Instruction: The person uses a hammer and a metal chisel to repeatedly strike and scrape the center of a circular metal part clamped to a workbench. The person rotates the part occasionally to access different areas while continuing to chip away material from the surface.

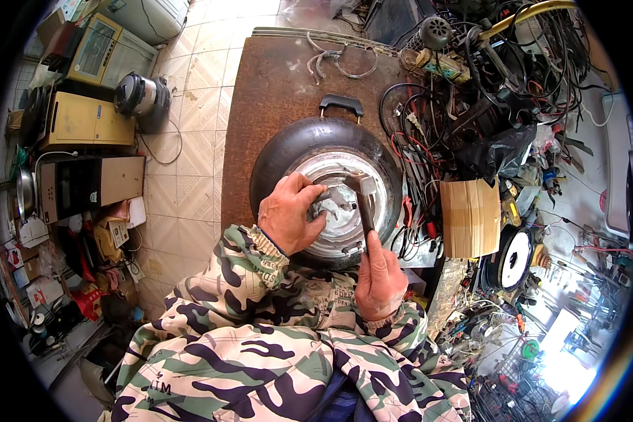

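In front of me on a brown board lies a round black pan-like vessel, with a dark handle at its far edge. A silver, dented metal disc fills its middle. My right hand is wrapped round the dark shaft of a hammer, whose head is over the right part of the disc. Over the disc's left part, my left hand is closed, thumb and forefinger curled round a small grey metal piece whose kind is unclear. A small metal fitting shows on the disc's near rim.
Bent metal tubes lie on the far part of the board. At the right are tangled cables and tools, a cardboard box and a spool. On the tiled floor at the left stand a cooker and yellow cabinets.
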Available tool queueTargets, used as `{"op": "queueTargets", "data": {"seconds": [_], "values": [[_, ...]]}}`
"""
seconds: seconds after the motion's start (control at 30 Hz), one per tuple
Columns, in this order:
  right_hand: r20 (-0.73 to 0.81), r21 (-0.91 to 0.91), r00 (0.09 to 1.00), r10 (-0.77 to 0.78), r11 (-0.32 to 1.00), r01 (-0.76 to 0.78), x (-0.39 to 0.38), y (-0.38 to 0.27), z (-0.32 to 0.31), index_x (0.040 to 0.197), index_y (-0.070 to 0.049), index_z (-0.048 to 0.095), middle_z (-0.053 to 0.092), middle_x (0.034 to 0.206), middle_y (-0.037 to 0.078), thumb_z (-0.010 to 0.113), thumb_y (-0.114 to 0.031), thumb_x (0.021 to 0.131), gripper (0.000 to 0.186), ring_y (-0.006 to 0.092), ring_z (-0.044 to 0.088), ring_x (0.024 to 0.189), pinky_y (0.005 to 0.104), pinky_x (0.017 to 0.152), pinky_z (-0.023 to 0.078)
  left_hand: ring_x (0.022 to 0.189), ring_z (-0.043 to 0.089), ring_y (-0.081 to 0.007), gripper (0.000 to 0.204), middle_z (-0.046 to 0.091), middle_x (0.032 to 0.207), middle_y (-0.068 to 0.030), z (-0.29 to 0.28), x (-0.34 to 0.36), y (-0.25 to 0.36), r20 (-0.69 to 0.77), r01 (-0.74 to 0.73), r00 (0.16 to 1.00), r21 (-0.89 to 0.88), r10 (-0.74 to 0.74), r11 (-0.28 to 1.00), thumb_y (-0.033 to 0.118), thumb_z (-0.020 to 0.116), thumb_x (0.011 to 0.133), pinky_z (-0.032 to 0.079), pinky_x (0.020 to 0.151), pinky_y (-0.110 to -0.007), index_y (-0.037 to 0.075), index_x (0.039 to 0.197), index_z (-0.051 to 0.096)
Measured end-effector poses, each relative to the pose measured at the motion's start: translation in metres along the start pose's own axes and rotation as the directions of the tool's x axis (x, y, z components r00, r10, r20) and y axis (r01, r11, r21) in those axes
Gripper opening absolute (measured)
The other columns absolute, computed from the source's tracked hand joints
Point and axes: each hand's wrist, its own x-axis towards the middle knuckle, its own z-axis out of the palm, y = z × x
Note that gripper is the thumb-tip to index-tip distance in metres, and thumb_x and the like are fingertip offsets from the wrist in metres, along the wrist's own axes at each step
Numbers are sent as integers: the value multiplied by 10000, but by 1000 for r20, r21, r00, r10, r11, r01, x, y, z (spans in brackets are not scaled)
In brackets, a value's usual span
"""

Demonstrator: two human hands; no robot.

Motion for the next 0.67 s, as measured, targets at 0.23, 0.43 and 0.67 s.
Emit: {"op": "queueTargets", "data": {"seconds": [0.23,0.43,0.67], "values": [[51,-19,999,3,1000,-2,0,5,2,1555,-113,613,695,994,137,749,45,882,705,343,716,782,439,659,582,1047,692,-356,411,677,1075,-154,-4,3,-1,11,3,1000,-36,-2,999,123,839,772,589,913,-419,27,1168,782],[-19,14,1000,-21,1000,21,2,0,-1,1553,-122,618,700,996,137,760,32,897,688,341,716,775,439,659,583,1052,693,-352,420,673,1073,-160,-3,4,0,26,7,1000,-22,-7,1000,123,840,769,587,922,-414,20,1172,779],[-179,110,982,54,993,-35,-6,3,-2,1551,-77,611,768,1087,167,779,-12,943,633,286,766,844,413,687,624,1063,690,-359,450,667,1101,-168,-2,3,-5,39,-5,999,-36,7,999,128,837,779,588,929,-417,29,1214,769]]}}
